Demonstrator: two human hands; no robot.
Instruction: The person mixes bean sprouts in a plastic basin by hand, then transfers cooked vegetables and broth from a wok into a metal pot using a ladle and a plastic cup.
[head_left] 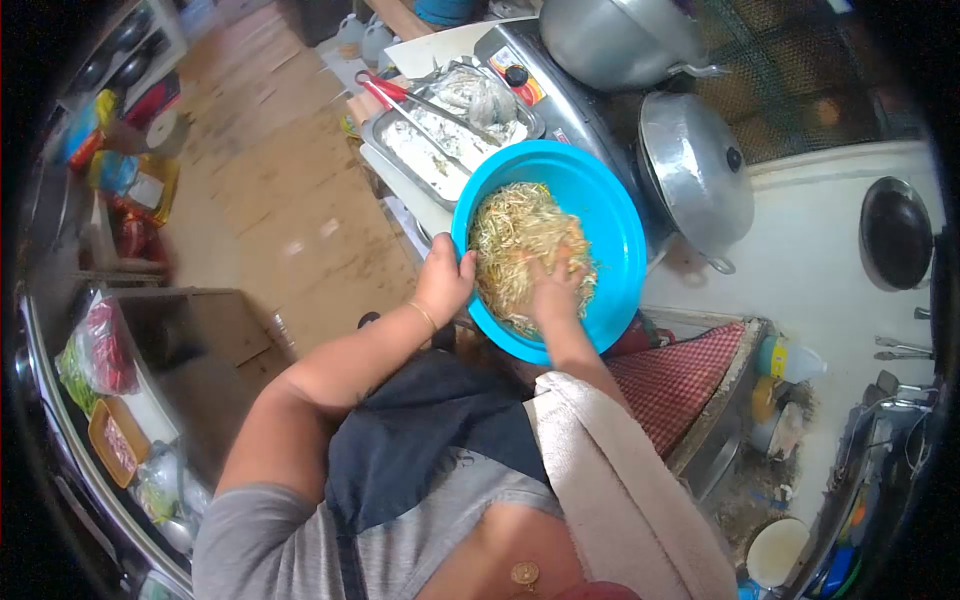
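Note:
A bright blue plastic basin (622,235) sits tilted toward me, holding a heap of bean sprouts (510,230) with some orange and green bits. My left hand (445,280) grips the basin's near left rim, thumb on the inside, its other fingers mostly hidden. Inside the basin, my right hand (556,292) presses into the sprouts with its fingers spread; they are blurred and their tips partly buried. Just beyond the basin is a metal tray (377,135) of white flour with floured pieces at its far end. Red-handled tongs (400,105) lie across it.
A gas stove (590,135) stands behind the basin, with a large metal pot (615,40) and a lidded pan (695,170) on it. A red checked cloth (680,385) hangs at the right. Shelves with packets and a sideboard (200,330) line the left side.

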